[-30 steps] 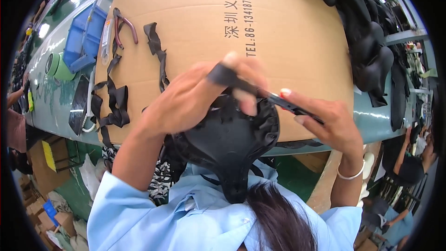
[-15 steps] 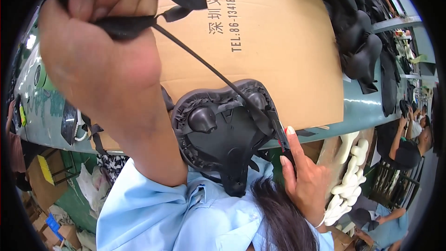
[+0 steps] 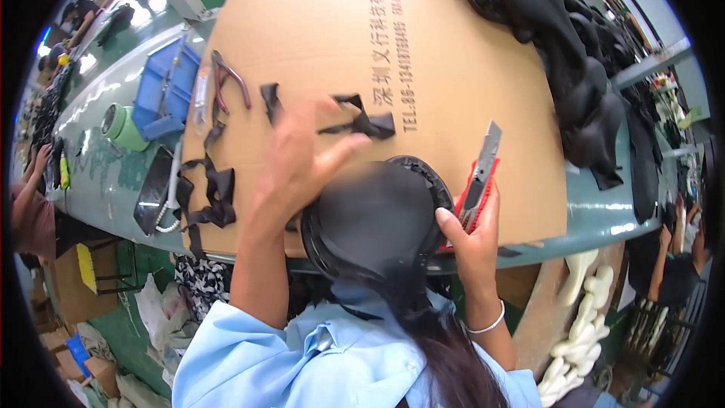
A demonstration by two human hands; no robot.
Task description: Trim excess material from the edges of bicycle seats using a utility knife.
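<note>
A black bicycle saddle (image 3: 419,257) rests at the table's front edge, against my blue shirt. Its broad end faces away from me, and part of its middle is smeared in the picture. My right hand (image 3: 477,245), beside the saddle's right rim, grips a red and grey utility knife (image 3: 477,189) whose blade points up and away. Over the cardboard to the saddle's left, my left hand (image 3: 298,155) is spread and somewhat blurred, with nothing seen in it. Just beyond its fingers lie black strip scraps (image 3: 381,126).
A cardboard sheet (image 3: 483,68) covers the tabletop. Pliers (image 3: 232,79), a blue bin (image 3: 168,79), a green roll (image 3: 124,127) and more black scraps (image 3: 215,200) are at left. Black saddle covers (image 3: 581,106) pile up at right. White foam-like pieces (image 3: 578,332) hang below the edge.
My left hand has let go of the black strip it was pulling up from the saddle and opened lower down. The knife has come away from the saddle's rim, its blade now raised.
</note>
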